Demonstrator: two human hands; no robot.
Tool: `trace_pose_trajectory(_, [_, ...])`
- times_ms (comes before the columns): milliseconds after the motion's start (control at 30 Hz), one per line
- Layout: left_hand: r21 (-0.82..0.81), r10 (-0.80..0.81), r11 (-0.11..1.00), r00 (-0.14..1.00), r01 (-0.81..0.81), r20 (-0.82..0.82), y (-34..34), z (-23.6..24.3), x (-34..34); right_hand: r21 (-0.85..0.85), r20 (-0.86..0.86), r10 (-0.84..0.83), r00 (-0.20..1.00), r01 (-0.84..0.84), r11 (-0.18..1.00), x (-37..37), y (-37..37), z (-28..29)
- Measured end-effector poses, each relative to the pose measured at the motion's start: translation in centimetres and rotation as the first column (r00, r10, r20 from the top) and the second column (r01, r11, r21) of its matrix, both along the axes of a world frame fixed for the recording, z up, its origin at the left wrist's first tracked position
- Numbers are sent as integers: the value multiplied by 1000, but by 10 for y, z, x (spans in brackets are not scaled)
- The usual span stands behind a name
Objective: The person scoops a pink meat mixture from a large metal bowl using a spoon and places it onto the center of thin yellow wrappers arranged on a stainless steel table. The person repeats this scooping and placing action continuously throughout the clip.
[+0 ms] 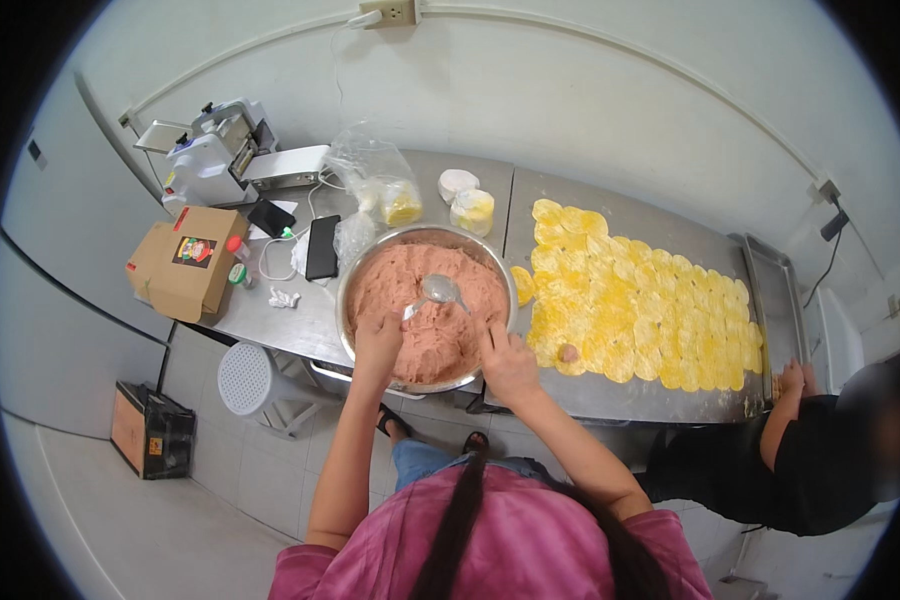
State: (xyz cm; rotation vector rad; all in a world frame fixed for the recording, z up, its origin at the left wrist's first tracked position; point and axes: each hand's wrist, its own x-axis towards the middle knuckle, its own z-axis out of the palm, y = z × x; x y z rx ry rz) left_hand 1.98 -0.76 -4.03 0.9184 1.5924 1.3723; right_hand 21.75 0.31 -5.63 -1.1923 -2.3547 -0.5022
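Observation:
A large steel bowl (pixel 343 305) full of pink minced meat (pixel 395 268) stands before me at the table's edge. My right hand (pixel 511 367), over the bowl's right rim, is closed on a metal spoon (pixel 440 290) whose head lies above the meat. Over the bowl's lower left side, my left hand (pixel 378 345) is closed on a small silvery utensil (pixel 408 312); its kind is hard to make out. To the right, thin round yellow wrappers (pixel 620 300) overlap in rows on the steel table. A small lump of meat (pixel 568 353) sits on one near the front edge.
Left of the bowl are a phone (pixel 322 248), a cardboard box (pixel 198 260), small jars and a white machine (pixel 205 165). Plastic bags (pixel 370 175) and wrapper stacks (pixel 472 212) stand behind. A co-worker's hands (pixel 795 380) are near a metal tray (pixel 775 290). A stool (pixel 255 375) stands below.

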Motion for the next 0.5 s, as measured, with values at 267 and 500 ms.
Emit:
trace_pose_trajectory(267, [-18,-11,1000,989,14,149,-10,21,2,34,-28,8,1000,-8,999,3,1,-4])
trace_pose_trajectory(500, [28,-60,998,979,55,195,-15,20,-1,-21,-76,17,997,-18,1000,7,8,-11])
